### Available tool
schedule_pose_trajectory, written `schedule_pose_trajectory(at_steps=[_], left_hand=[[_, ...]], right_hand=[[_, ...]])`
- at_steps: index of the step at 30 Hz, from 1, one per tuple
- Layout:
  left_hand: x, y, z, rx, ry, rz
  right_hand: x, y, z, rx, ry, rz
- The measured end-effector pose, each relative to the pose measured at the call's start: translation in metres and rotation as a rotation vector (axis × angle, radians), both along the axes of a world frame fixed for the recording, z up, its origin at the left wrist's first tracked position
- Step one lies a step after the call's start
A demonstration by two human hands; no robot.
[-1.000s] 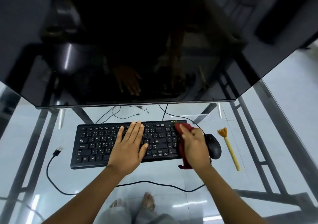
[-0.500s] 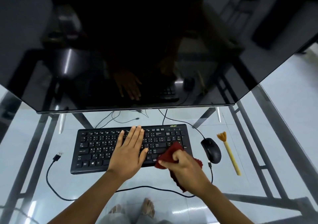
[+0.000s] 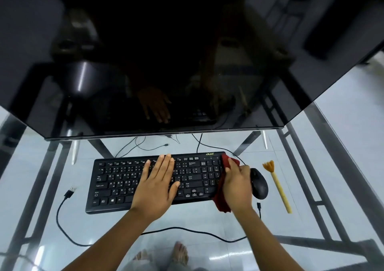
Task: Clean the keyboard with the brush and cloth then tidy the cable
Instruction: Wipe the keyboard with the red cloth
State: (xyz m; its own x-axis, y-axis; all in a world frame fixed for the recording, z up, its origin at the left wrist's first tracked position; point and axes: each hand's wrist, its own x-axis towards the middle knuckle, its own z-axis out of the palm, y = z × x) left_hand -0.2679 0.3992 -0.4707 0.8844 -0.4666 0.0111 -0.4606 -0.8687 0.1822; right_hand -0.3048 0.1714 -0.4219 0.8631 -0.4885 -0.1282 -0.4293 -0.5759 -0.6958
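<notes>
A black keyboard [image 3: 116, 183] lies on the glass desk in front of the monitor. My left hand [image 3: 156, 184] rests flat on its middle keys with fingers straight. My right hand [image 3: 236, 184] holds a dark red cloth [image 3: 221, 198] against the keyboard's right edge. The cloth reaches from the top right corner down past the front edge. A yellow brush [image 3: 279, 186] lies on the glass to the right, bristles pointing away from me. A black cable [image 3: 62, 225] with a loose USB plug [image 3: 69, 192] loops along the front of the desk.
A black mouse [image 3: 259, 184] sits between my right hand and the brush. A large dark monitor [image 3: 166, 62] overhangs the back of the desk. Thin cables [image 3: 143, 144] run behind the keyboard. The glass desk [image 3: 207, 218] has a metal frame; my feet show below.
My right hand has moved the cloth from the keyboard's front right area to its right edge and top corner. My left hand has stayed flat on the keys.
</notes>
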Motion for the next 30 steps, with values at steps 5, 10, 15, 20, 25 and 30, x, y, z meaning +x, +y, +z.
schedule_pose_trajectory(at_steps=[5,10,15,20,25,30], left_hand=[[0.001,0.0,0.0,-0.004,0.002,-0.005],[0.001,0.001,0.0,0.001,0.008,-0.001],[0.001,0.0,0.001,0.011,0.009,0.001],[-0.001,-0.001,0.002,0.002,0.001,0.008],[0.001,-0.001,0.003,0.009,0.015,-0.006],[0.002,0.0,0.004,0.004,0.033,0.001]], right_hand=[[0.015,0.039,0.002,0.083,0.005,0.184],[0.036,0.005,-0.018,-0.314,0.1,-0.064],[0.034,0.021,-0.025,-0.275,-0.097,0.454],[0.036,0.004,-0.011,-0.38,-0.06,0.231],[0.032,0.01,-0.023,-0.274,0.005,0.372],[0.039,0.027,-0.017,-0.204,0.05,0.19]])
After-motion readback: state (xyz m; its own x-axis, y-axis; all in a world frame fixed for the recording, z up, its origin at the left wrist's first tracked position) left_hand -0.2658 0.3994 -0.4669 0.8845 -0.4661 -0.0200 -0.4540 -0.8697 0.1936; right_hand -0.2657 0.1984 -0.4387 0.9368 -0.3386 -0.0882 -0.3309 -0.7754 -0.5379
